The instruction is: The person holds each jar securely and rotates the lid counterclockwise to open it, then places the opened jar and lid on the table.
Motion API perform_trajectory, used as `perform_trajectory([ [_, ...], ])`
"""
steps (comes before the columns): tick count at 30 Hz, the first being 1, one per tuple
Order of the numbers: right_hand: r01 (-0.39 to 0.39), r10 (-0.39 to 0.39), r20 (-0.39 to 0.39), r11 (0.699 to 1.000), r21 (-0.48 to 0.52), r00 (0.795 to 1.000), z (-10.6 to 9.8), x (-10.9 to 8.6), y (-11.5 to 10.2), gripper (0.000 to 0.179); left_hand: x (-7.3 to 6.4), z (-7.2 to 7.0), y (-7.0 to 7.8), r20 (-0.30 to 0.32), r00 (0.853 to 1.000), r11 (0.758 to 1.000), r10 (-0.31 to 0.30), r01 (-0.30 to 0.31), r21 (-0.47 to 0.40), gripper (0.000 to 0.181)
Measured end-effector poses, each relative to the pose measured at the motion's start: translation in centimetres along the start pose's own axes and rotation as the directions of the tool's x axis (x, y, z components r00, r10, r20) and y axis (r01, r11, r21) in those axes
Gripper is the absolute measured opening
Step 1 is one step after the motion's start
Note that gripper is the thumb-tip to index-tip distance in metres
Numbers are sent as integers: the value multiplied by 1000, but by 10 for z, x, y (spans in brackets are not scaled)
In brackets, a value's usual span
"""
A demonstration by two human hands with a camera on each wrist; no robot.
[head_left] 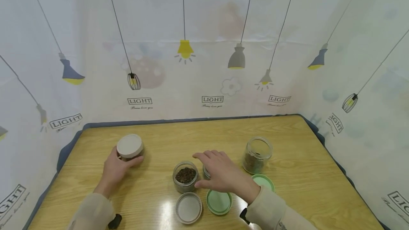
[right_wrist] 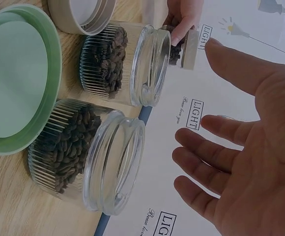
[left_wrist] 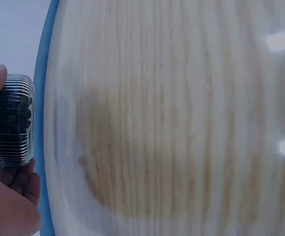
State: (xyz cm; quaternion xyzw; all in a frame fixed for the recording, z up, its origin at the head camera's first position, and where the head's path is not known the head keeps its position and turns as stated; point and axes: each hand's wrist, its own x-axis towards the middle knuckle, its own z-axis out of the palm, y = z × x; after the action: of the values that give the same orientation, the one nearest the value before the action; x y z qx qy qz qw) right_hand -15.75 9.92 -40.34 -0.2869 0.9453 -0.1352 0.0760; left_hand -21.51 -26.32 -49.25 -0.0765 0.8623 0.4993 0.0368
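At the left of the table my left hand grips a ribbed glass jar of dark pieces, with a pale lid on top. My right hand hovers with fingers spread over two uncovered jars and holds nothing. One open jar, part full of dark brown seeds or beans, stands just left of it. The other jar holds similar dark pieces and is mostly hidden under the hand in the head view. A pale lid and a green lid lie in front of these jars.
A taller open glass jar with dark contents stands to the right. Another green lid lies near it, partly behind the right wrist. The wooden table meets a lamp-printed wall covering at the back and sides.
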Motion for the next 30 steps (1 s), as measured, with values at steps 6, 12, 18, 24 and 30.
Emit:
perform_trajectory([
  [6,7,-8,-18,1000,-14,1000,0,0,-1,78,-11,9,9,18,997,996,78,-79,48,110],
  [12,11,-11,-24,1000,-12,1000,0,1,-2,78,-24,22,20,32,988,987,152,-154,39,104],
  [18,24,-24,-27,1000,5,999,-2,2,-5,77,-36,32,32,12,976,974,219,-219,59,98],
  [24,35,-34,-22,999,9,999,-4,3,-9,77,-45,35,38,6,958,956,288,-287,64,94],
  [30,64,-65,-38,997,-31,997,-5,10,-17,79,-51,39,39,12,944,943,330,-331,29,92],
])
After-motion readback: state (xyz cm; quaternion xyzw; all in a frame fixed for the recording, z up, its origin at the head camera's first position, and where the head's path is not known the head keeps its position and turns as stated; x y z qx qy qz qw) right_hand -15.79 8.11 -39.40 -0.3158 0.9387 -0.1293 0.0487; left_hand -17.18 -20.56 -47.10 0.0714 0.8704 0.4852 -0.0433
